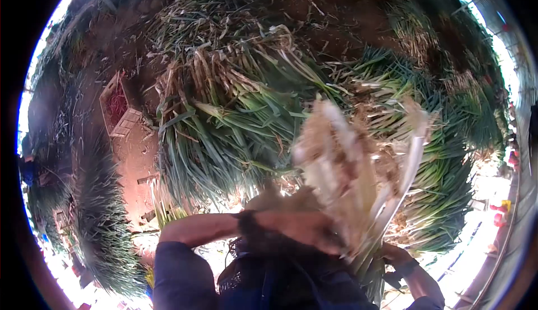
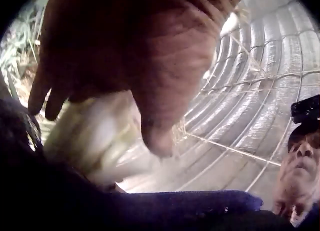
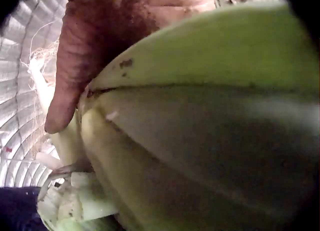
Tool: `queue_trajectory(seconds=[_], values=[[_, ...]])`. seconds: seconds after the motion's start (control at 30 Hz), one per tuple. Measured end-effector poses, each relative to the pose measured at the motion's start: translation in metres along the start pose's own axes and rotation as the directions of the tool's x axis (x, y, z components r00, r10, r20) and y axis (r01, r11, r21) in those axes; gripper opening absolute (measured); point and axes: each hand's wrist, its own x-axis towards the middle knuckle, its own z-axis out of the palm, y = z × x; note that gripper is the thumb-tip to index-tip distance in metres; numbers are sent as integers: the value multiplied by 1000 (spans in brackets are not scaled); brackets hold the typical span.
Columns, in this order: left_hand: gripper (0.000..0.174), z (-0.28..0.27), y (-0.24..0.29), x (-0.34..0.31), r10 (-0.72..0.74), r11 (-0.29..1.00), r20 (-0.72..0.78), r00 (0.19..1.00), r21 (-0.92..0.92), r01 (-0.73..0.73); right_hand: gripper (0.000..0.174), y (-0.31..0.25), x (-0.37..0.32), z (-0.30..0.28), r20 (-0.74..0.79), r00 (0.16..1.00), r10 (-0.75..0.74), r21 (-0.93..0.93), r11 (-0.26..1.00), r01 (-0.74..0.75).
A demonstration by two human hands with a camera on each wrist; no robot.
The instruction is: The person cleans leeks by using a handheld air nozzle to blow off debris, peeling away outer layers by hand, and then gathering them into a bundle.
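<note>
A bunch of large green onions [image 1: 367,198] stands raised in front of the person's body, its pale, rooty ends up and blurred in the head view. The left hand [image 1: 302,231] reaches across from the left and grips the bunch's near side. In the left wrist view, the left hand [image 2: 135,56] has its thumb on one side of the pale stalks [image 2: 95,136] and its fingers on the other. Lower down, the right hand [image 1: 397,254] holds the green part. Wide green leaves [image 3: 210,106] fill the right wrist view, with the right hand's thumb [image 3: 65,106] wrapped over the stalks.
A large heap of green onions [image 1: 224,125] lies ahead, and another pile [image 1: 443,186] spreads on the right. At the left, a crate [image 1: 120,108] with red strands sits on brown ground [image 1: 134,170]. A further row of onions [image 1: 103,214] runs along the left.
</note>
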Motion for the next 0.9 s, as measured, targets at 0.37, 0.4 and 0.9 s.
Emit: queue_trajectory(seconds=[0.37, 0.4, 0.9], values=[[29, 24, 340, -225, 398, 60, -816, 418, 478, 876, 65, 27, 8, -14, 84, 996, -16, 27, 1000, 13], [46, 30, 323, -184, 579, -153, -770, 270, 222, 963, 65, 29, 5, -17, 87, 996, -12, 27, 1000, 10], [95, -107, 114, 78, -530, 280, -536, 657, 621, 732, 69, 68, -20, -39, 121, 993, -17, -12, 1000, 18]])
